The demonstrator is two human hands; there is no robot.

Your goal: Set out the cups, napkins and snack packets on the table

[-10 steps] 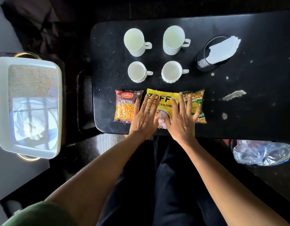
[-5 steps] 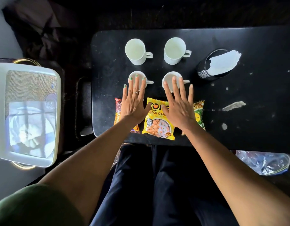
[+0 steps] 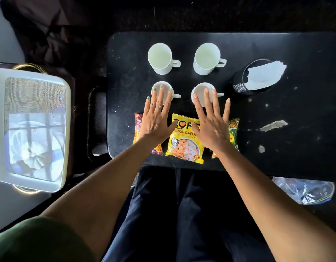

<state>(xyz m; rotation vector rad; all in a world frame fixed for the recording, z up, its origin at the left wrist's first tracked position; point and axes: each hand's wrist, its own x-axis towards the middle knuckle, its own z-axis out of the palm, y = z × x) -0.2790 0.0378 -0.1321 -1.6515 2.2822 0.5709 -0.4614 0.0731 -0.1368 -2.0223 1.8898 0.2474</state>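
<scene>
Two tall white cups (image 3: 160, 58) (image 3: 206, 58) stand at the back of the black table (image 3: 286, 157). Two small white cups sit in front of them, the left (image 3: 157, 87) and the right (image 3: 199, 91). A black mesh holder (image 3: 240, 86) with white napkins (image 3: 265, 75) stands to the right. Three snack packets lie along the near edge: red (image 3: 137, 127), yellow (image 3: 186, 146), green (image 3: 233, 131). My left hand (image 3: 156, 118) is flat with fingers spread over the red packet and the small left cup. My right hand (image 3: 210, 120) is flat over the green packet and the small right cup.
A white tray (image 3: 31, 72) with gold handles sits on a surface to the left. A crumpled clear plastic bag (image 3: 305, 191) lies below the table's right edge. White flecks and a peeled patch (image 3: 274, 125) mark the table's right side. My dark-trousered legs are under the near edge.
Both hands have moved forward off the yellow packet, spreading apart, and now hover flat over the outer packets and small cups. The packets and cups have not moved.
</scene>
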